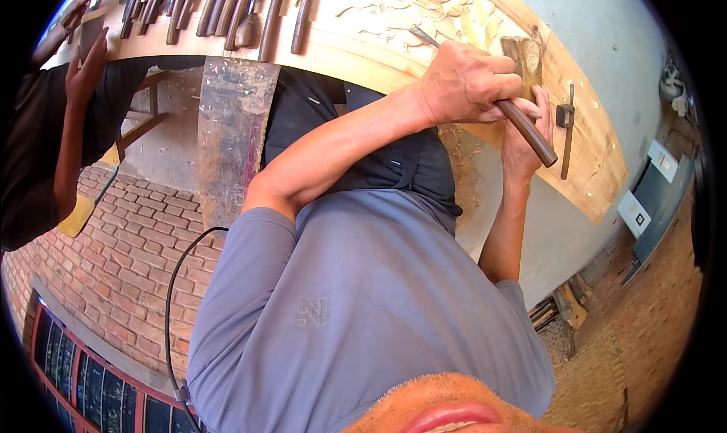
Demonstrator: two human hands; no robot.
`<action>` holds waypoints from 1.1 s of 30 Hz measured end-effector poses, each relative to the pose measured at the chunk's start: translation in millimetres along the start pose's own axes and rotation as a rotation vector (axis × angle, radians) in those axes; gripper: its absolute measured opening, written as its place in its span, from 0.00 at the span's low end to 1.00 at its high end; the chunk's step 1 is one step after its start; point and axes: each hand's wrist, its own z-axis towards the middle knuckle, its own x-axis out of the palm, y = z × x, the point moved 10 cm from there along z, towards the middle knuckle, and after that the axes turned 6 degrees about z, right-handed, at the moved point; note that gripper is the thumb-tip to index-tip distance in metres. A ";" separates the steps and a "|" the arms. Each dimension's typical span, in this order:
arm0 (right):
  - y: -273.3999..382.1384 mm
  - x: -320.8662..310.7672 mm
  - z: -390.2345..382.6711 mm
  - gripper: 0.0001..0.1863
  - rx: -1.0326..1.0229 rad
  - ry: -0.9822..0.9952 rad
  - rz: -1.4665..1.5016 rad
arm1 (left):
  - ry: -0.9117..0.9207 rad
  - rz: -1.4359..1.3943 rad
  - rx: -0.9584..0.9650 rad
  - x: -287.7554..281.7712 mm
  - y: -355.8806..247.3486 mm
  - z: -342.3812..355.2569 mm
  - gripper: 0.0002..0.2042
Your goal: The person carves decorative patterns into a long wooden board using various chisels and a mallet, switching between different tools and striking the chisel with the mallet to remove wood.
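My left hand [473,84] is closed around a carving chisel, its fingers wrapped about the tool. The chisel's brown wooden handle [534,137] slants out toward the lower right, and its thin metal blade [424,36] shows at the upper left of the fist. Just right of and below that fist is my right hand [522,149], its fingers bent at the lower end of a worn brown wooden block [524,60]. Left hand and handle partly cover its grip. Beneath both hands lies a pale wooden panel [583,160] with carved relief [439,12].
Several wooden-handled chisels [227,12] lie in a row along the far left. A thin tool with a dark square piece [565,116] rests right of my hands. At the left edge, another person's hands [87,54] hold a flat block. A black cable [170,304] hangs at my left.
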 end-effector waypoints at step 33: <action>90.0 -216.5 77.2 0.28 -0.183 -0.664 0.746 | -0.280 -0.031 -0.396 -28.3 61.1 28.5 0.19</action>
